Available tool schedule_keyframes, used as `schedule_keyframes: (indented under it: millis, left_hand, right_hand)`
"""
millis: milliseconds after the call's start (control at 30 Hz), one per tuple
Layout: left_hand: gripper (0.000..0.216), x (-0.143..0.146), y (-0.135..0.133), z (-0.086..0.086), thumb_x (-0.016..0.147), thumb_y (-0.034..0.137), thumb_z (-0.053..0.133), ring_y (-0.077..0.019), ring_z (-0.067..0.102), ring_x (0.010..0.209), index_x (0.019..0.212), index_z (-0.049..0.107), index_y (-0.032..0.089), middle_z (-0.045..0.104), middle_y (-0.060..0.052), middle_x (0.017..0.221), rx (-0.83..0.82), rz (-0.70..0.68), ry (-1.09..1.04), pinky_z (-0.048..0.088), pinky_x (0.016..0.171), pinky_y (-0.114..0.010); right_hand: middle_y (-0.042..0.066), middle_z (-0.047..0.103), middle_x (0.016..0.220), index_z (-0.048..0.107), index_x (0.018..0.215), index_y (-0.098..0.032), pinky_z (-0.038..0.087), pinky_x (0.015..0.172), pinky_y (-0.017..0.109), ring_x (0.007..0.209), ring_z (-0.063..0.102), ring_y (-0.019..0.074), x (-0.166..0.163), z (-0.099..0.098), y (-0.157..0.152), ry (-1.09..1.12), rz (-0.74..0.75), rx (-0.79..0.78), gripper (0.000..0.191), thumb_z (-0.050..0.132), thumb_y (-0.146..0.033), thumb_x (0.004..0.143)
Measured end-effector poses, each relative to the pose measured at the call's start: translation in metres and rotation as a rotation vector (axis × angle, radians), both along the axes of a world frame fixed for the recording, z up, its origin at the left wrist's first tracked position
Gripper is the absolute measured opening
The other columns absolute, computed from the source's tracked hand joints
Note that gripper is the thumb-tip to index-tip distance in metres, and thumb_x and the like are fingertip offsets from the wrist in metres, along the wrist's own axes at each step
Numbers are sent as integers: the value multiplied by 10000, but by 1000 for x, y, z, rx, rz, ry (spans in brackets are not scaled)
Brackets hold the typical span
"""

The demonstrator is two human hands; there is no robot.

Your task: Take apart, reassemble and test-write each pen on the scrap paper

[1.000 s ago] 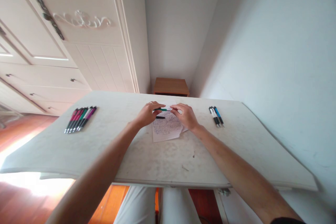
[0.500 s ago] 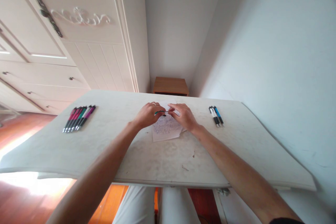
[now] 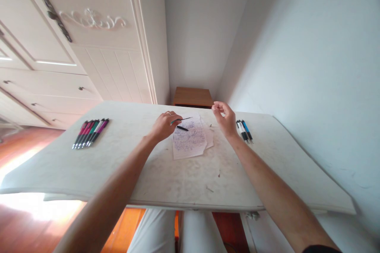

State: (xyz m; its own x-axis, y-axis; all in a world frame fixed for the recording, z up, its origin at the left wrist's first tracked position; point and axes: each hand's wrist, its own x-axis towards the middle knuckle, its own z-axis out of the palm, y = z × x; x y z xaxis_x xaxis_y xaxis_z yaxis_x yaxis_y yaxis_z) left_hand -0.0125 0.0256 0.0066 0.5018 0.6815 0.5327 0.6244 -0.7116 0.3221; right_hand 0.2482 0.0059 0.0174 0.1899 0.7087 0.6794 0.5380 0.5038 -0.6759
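My left hand (image 3: 164, 127) is closed on a pen barrel, mostly hidden by the fingers, with a little green showing. A thin dark refill (image 3: 187, 118) sticks out of it to the right. Just below, a short black pen grip section (image 3: 182, 128) lies on a scribbled sheet of paper (image 3: 190, 144). My right hand (image 3: 225, 119) is raised to the right of the paper, thumb and fingertips together. Whatever it may pinch is too small to make out.
Several pens (image 3: 90, 133) lie in a row at the left of the white table (image 3: 124, 178). Right of my right hand are a few more pens (image 3: 244, 131), white and blue. Behind the table stands a wooden cabinet (image 3: 192, 97); a wall (image 3: 311, 67) runs along the right.
My right hand has moved away from the refill, rightward and up. My left hand has shifted slightly left with the barrel, and the refill and black grip section now show plainly.
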Motion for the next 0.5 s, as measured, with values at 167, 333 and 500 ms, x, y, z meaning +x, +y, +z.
schedule_keyframes:
  millis: [167,333,500]
  left_hand:
    - [195,0,0,0,898,217,553,-219,622,894,991,723,200,708,-74,946,8,16,-11,478,839,-371]
    - [195,0,1,0,898,222,558,-227,625,895,993,726,192,712,-79,944,8,13,7,480,832,-377]
    - [189,-1,1,-1,894,220,568,-226,631,905,997,724,194,717,-74,947,-4,37,24,478,835,-371]
  right_hand:
    - [84,723,895,688,889,-170,503,776,340,805,651,202,21,6,3,-139,-129,-135,186,564,-292,823]
    - [42,713,755,698,746,-191,446,663,287,700,623,176,30,8,-2,-400,-67,-475,127,624,-289,781]
    - [23,701,703,686,671,-198,404,597,259,666,617,164,35,5,-4,-560,48,-664,195,712,-381,734]
